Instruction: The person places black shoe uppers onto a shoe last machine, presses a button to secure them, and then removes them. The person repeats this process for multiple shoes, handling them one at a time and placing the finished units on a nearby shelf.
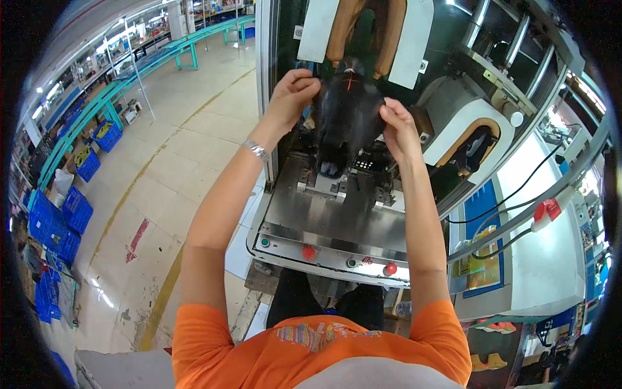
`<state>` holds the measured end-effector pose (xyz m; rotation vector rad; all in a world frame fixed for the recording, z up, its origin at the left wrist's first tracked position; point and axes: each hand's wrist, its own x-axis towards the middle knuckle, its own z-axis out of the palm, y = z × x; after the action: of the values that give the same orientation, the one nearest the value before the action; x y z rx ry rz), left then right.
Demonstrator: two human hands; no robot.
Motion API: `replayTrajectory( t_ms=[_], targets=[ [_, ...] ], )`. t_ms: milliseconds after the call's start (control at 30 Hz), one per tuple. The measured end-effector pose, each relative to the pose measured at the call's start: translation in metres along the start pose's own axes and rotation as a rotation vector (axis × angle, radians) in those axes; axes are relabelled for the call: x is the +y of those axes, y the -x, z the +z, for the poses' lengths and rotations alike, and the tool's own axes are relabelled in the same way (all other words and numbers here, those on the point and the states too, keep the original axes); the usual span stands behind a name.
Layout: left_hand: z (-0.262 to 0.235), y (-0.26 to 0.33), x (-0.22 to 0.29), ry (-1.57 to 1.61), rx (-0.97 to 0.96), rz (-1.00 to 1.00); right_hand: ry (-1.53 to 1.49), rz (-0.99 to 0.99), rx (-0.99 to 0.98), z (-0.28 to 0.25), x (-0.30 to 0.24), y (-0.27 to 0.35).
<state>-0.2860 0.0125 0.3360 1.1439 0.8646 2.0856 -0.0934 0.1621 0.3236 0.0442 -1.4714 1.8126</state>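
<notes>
Holding a black shoe upper (346, 120) at upper centre of the frame, long axis running roughly vertical, toe end down toward the machine's steel bed (337, 217). Left hand (293, 97) grips its left flank, fingers curled shut on the material; right hand (396, 129) clasps the right flank, slightly lower. Shoe lies between both hands, equally near each. Above it, padded white-and-tan clamps (366, 32). Below, a control strip with red and green buttons (310, 252). Blue crates (61, 223) far left on the floor.
</notes>
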Motion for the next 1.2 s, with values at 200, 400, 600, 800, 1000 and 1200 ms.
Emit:
replayTrajectory(
  t_ms=[200, 400, 600, 800, 1000, 1200],
  targets=[
    [0.012, -0.029, -0.019, 0.019, 0.125, 0.08, -0.101, 0.019, 0.145, 0.008, 0.014, -0.026],
    [0.013, -0.034, -0.021, 0.072, 0.208, -0.034, -0.109, 0.073, 0.196, 0.006, 0.021, -0.038],
    [0.007, -0.069, -0.037, 0.207, 0.342, 0.059, -0.153, 0.058, 0.351, 0.009, 0.027, -0.068],
    [0.016, -0.073, -0.046, 0.166, 0.481, 0.063, -0.116, 0.179, 0.398, 0.002, 0.033, -0.073],
    [-0.006, -0.054, -0.051, -0.529, 0.372, 0.142, 0.056, 0.227, 0.345, -0.011, 0.053, -0.032],
    [0.057, 0.065, -0.004, -1.241, 0.121, 1.02, -0.441, 0.465, 0.258, -0.008, 0.112, 0.067]
  ],
)
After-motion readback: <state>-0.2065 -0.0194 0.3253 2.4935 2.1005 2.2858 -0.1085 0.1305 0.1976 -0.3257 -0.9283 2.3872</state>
